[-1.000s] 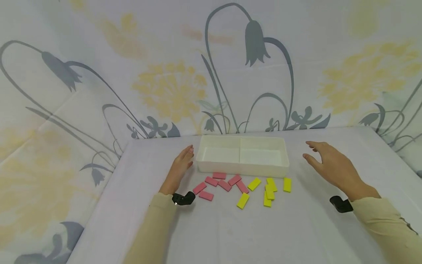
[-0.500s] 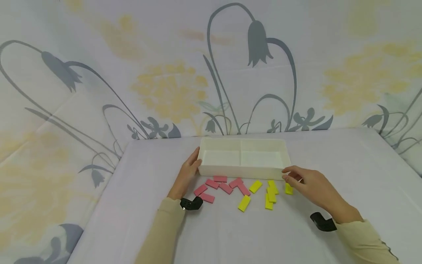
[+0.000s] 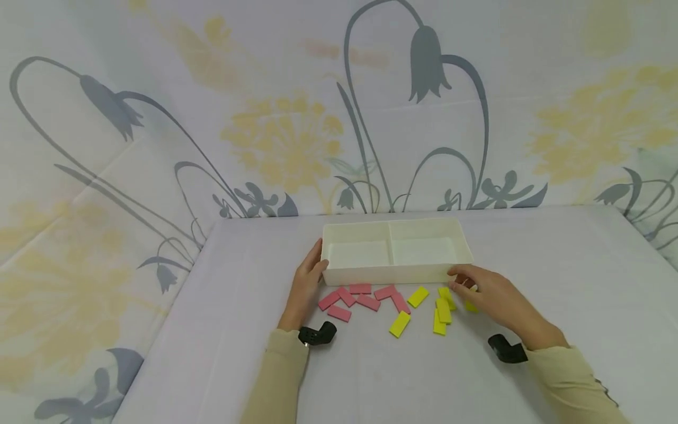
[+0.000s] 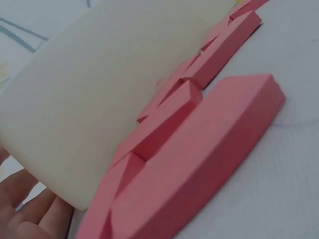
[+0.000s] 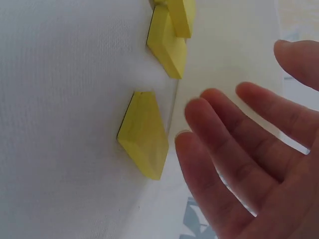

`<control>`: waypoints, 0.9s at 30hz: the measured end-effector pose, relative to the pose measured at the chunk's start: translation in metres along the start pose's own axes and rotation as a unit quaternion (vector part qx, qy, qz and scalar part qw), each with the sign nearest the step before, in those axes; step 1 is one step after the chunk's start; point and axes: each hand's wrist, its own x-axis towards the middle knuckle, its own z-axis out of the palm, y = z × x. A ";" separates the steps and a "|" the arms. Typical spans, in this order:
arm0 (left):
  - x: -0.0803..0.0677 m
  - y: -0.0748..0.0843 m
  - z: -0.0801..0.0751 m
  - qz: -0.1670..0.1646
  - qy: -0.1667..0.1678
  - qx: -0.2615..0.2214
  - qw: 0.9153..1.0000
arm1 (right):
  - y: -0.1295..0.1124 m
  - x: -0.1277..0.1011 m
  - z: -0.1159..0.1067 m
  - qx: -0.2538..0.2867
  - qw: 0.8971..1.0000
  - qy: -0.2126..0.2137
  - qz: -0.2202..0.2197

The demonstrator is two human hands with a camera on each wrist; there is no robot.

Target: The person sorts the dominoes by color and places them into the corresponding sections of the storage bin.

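A white two-compartment box (image 3: pixel 389 275) stands on the table, both compartments bare inside. At its left end my left hand (image 3: pixel 303 291) rests against the wall, thumb near the front corner and fingers along the side. In the left wrist view, those fingers (image 4: pixel 42 211) show beside the box's end. My right hand (image 3: pixel 498 299) is at the front right corner, its fingertips close to the front wall. The right wrist view shows its fingers spread and slightly bent, with nothing between them. Beside them lies a yellow tile (image 5: pixel 143 137), partly hidden by this hand in the head view.
Several pink tiles (image 3: pixel 339 313) lie in front of the box's left half, some touching. More yellow tiles (image 3: pixel 399 324) lie before the right half, a few overlapping. A floral cloth (image 3: pixel 286 141) hangs behind the white table (image 3: pixel 381 383).
My right hand has come in from the right to the box's front corner. My left hand has moved right onto the box's end. The box has turned slightly, and some pink tiles have shifted.
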 end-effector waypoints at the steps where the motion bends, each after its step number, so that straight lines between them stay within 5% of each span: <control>1: -0.002 -0.001 0.001 0.000 0.006 0.003 1.000 | -0.001 0.000 0.001 0.001 1.000 -0.006 0.002; 12: -0.004 -0.006 -0.004 0.026 0.009 0.002 1.000 | -0.022 -0.005 0.024 -0.054 0.993 -0.090 0.046; 27: 0.001 -0.010 -0.005 0.005 0.008 -0.037 0.999 | -0.026 -0.005 0.026 -0.046 0.994 -0.096 0.014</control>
